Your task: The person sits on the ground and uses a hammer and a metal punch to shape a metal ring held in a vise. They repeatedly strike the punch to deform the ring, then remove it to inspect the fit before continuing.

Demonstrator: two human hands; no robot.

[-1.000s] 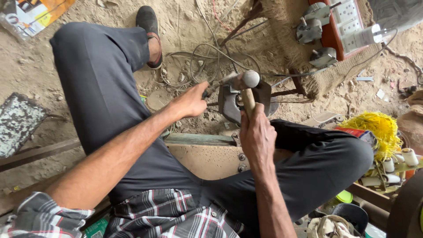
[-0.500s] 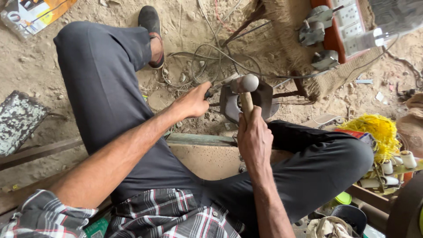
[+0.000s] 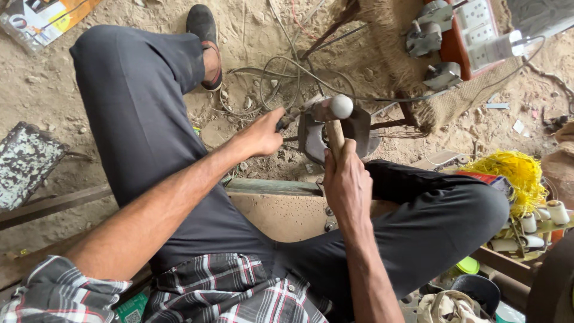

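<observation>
My right hand (image 3: 347, 182) grips the wooden handle of a ball-peen hammer (image 3: 335, 116), whose rounded steel head sits over a dark metal part (image 3: 362, 133) on the sandy ground. My left hand (image 3: 262, 133) reaches in from the left and pinches a thin metal tool (image 3: 296, 115) laid against that part. I sit with both legs in dark trousers spread around the work, one black shoe (image 3: 203, 30) at the top.
Loose wires (image 3: 275, 72) lie on the sand behind the part. A red board with white sockets (image 3: 472, 36) sits top right. Yellow fibre (image 3: 517, 173) and white spools (image 3: 538, 218) lie at right. A speckled slab (image 3: 27, 161) lies at left.
The hammer head has shifted slightly between frames while my right hand stays on the handle. My left hand keeps its hold on the thin tool.
</observation>
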